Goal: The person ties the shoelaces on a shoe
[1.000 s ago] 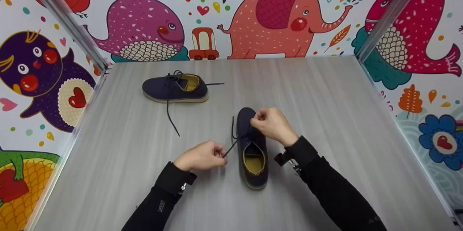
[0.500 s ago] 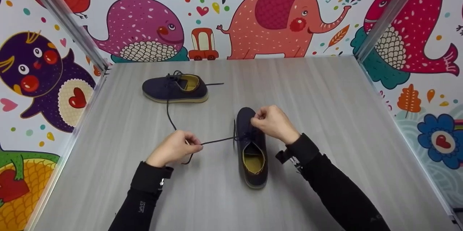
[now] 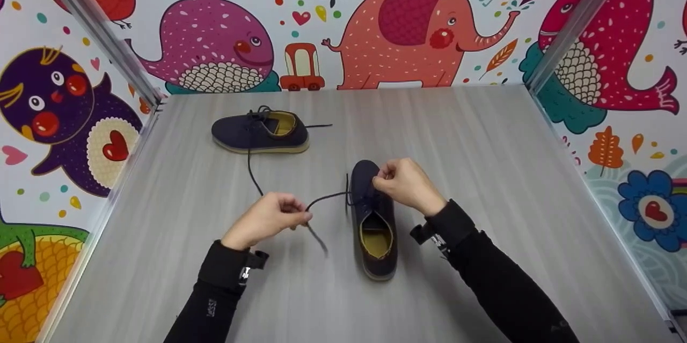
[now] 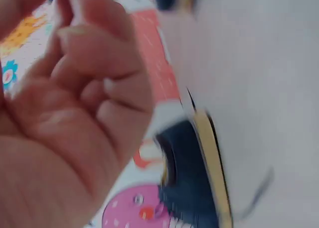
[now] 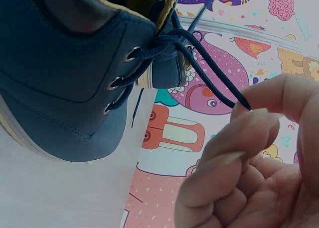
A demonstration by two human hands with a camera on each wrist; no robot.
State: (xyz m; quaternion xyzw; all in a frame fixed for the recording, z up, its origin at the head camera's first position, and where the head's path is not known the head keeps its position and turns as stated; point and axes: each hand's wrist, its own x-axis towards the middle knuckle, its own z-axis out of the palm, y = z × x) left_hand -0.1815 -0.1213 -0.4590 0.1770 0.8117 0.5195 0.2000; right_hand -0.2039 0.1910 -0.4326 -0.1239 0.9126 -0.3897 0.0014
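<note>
A dark navy lace-up shoe [image 3: 360, 177] stands upright on the tabletop, toe pointing away. Left of it, my left hand [image 3: 265, 220] pinches one shoelace [image 3: 324, 197] between thumb and fingertips. That lace curves slackly from the shoe, and its free end hangs below the fingers. At the right of the toe, my right hand [image 3: 407, 184] pinches a lace too. In the right wrist view this shows as a loop [image 5: 202, 73], its tip held by thumb and forefinger, rising from a knot over the eyelets. The left wrist view catches only a bit of dark lace at the fingertips.
The matching navy shoe [image 3: 233, 131] lies sideways at the back left, toe to the left. One of its laces [image 3: 251, 168] trails forward toward my left hand. Decorated panels [image 3: 402, 31] with metal corner posts [image 3: 571, 26] border the grey tabletop [image 3: 472, 133].
My left hand has moved left and slightly forward from beside the shoe with the lace. The lace was taut half a second ago and now sags in a curve. My right hand has hardly moved.
</note>
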